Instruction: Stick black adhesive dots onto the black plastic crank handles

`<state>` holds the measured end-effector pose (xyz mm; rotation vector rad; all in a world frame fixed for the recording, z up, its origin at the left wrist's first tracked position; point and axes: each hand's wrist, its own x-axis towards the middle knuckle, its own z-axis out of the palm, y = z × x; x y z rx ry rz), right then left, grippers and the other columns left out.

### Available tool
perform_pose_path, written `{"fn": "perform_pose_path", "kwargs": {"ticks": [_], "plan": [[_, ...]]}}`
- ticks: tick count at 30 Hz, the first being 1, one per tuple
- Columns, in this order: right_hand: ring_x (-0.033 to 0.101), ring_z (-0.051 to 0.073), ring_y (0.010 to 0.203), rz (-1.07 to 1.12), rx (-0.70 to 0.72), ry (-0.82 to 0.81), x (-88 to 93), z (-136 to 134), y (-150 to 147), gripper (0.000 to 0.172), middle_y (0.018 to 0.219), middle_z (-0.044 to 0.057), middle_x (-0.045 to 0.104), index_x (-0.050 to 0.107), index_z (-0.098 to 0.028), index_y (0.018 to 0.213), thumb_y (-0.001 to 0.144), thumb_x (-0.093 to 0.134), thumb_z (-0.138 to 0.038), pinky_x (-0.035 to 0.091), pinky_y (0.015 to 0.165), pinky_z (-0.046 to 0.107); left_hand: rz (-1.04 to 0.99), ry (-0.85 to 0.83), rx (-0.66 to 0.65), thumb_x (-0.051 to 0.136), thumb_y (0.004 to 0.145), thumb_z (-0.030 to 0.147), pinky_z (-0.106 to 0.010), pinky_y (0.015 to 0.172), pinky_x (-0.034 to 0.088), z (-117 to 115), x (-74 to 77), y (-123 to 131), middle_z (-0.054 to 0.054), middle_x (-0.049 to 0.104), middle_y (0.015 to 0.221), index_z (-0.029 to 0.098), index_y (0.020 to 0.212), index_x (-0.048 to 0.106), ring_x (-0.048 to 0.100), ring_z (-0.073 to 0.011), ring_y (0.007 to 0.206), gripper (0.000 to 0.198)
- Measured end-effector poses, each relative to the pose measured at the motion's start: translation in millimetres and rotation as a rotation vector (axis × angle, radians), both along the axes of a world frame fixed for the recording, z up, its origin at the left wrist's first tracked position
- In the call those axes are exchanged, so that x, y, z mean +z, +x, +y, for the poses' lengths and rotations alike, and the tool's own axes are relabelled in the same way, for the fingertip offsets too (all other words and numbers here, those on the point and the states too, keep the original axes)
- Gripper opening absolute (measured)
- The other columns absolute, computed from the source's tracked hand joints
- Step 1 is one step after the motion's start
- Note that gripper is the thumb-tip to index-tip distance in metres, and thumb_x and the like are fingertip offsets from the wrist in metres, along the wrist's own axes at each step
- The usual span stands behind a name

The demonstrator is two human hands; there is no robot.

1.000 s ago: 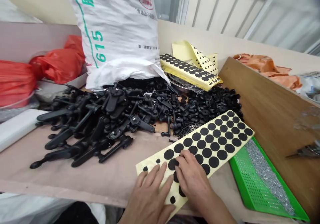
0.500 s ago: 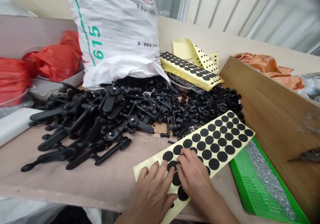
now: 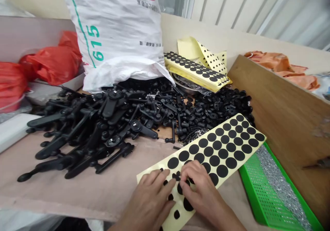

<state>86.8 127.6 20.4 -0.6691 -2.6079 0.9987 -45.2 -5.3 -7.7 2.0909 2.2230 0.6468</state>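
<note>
A pale yellow sheet (image 3: 165, 165) with rows of black round stickers (image 3: 223, 153) lies slanted on the table in front of me. My left hand (image 3: 151, 195) rests on its near left end, fingers stretched out and spread across the backing. Smaller dark marks show around those fingers. Beside it, my right hand (image 3: 202, 186) has thumb and forefinger pinched at the edge of one black sticker (image 3: 176, 176), which looks bent up from the sheet. The fingertips partly hide this sticker.
Black crank-handle parts (image 3: 110, 107) are heaped behind the sheet, with small black caps (image 3: 221, 105) at right. A white sack (image 3: 121, 28) stands behind, near stacked sticker sheets (image 3: 196, 71). A green basket (image 3: 265, 196) of metal pieces and a wooden board (image 3: 283, 121) sit right.
My right fingers have drawn together into a pinch, and the sticker under them now looks bent. My left hand has shifted slightly left and down. The view has moved a little.
</note>
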Motion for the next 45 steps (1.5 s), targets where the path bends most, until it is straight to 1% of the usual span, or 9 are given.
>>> {"fn": "perform_pose_path", "kwargs": {"ticks": [5, 11, 20, 27, 31, 34, 39, 42, 45], "plan": [[0.057, 0.02, 0.089, 0.054, -0.028, -0.317, 1.2, 9.4, 5.3, 0.017, 0.085, 0.003, 0.064, 0.049, -0.02, 0.063, 0.073, 0.05, -0.006, 0.044, 0.079, 0.033, 0.075, 0.171, 0.113, 0.037, 0.09, 0.019, -0.038, 0.092, 0.046, 3.1, 11.6, -49.8, -0.013, 0.056, 0.127, 0.017, 0.121, 0.053, 0.052, -0.0258, 0.113, 0.035], [0.06, 0.02, 0.082, 0.146, -0.204, -0.665, 2.5, 23.5, 7.9, 0.01, 0.083, 0.005, 0.065, 0.056, -0.018, 0.062, 0.071, 0.059, -0.021, 0.045, 0.076, 0.033, 0.443, -0.045, 0.23, 0.031, 0.08, -0.001, -0.042, 0.08, 0.051, 34.2, 23.1, -83.7, -0.022, 0.042, 0.141, 0.005, 0.132, 0.044, 0.061, -0.0304, 0.102, 0.054], [0.057, 0.02, 0.081, 0.245, -0.235, -0.773, 4.4, 26.3, 11.1, 0.014, 0.087, 0.006, 0.065, 0.055, -0.018, 0.062, 0.073, 0.061, -0.024, 0.043, 0.072, 0.031, 0.461, -0.106, 0.308, 0.027, 0.084, -0.001, -0.026, 0.046, 0.046, 62.5, 45.9, -84.8, -0.017, 0.059, 0.122, 0.01, 0.113, 0.058, 0.068, -0.021, 0.064, 0.044], [0.057, 0.021, 0.084, 0.438, -0.272, -0.956, -5.0, 30.3, 18.1, 0.017, 0.094, 0.006, 0.065, 0.055, -0.018, 0.063, 0.075, 0.063, -0.026, 0.042, 0.073, 0.031, 0.207, 0.16, -0.06, 0.029, 0.083, 0.002, -0.028, 0.085, 0.052, 26.2, 19.6, -60.5, -0.01, 0.055, 0.132, 0.02, 0.11, 0.06, 0.062, -0.0209, 0.107, 0.045], [0.057, 0.021, 0.086, 0.457, -0.28, -0.986, -5.1, 31.1, 19.1, 0.016, 0.094, 0.006, 0.065, 0.055, -0.018, 0.063, 0.074, 0.064, -0.024, 0.042, 0.075, 0.031, -0.056, 0.014, -0.216, 0.039, 0.08, 0.006, -0.028, 0.093, 0.049, 10.7, 22.5, -48.9, -0.004, 0.045, 0.142, 0.028, 0.118, 0.056, 0.052, -0.0195, 0.12, 0.047], [0.056, 0.021, 0.086, 0.466, -0.26, -0.986, -4.8, 30.9, 19.2, 0.016, 0.094, 0.006, 0.064, 0.054, -0.019, 0.062, 0.075, 0.063, -0.024, 0.042, 0.075, 0.031, -0.156, 0.018, -0.086, 0.047, 0.086, 0.021, -0.032, 0.096, 0.048, 9.5, 28.9, -48.6, -0.005, 0.042, 0.144, 0.029, 0.129, 0.045, 0.049, -0.0227, 0.124, 0.044], [0.055, 0.021, 0.088, 0.448, -0.251, -0.954, -7.8, 31.1, 21.4, 0.016, 0.095, 0.006, 0.063, 0.055, -0.019, 0.063, 0.076, 0.062, -0.025, 0.041, 0.075, 0.03, -0.094, -0.063, 0.261, 0.062, 0.077, 0.046, -0.038, 0.083, 0.054, 33.1, 28.3, -38.9, -0.015, 0.056, 0.128, 0.019, 0.137, 0.035, 0.059, -0.0297, 0.109, 0.071], [0.055, 0.02, 0.087, 0.449, -0.238, -0.944, -9.2, 31.3, 22.1, 0.017, 0.096, 0.006, 0.063, 0.055, -0.019, 0.064, 0.076, 0.063, -0.027, 0.041, 0.076, 0.03, 0.038, -0.219, 0.288, 0.058, 0.078, 0.051, -0.044, 0.08, 0.052, 54.1, 35.3, -23.5, -0.016, 0.068, 0.105, 0.013, 0.127, 0.048, 0.064, -0.0329, 0.096, 0.063], [0.056, 0.021, 0.088, 0.453, -0.238, -0.95, -10.0, 31.6, 21.9, 0.019, 0.095, 0.006, 0.063, 0.054, -0.019, 0.062, 0.075, 0.064, -0.029, 0.042, 0.077, 0.031, 0.153, -0.339, 0.268, 0.052, 0.083, 0.037, -0.045, 0.072, 0.051, 70.1, 44.6, -14.4, -0.017, 0.071, 0.089, 0.008, 0.127, 0.05, 0.066, -0.0344, 0.083, 0.053]]}}
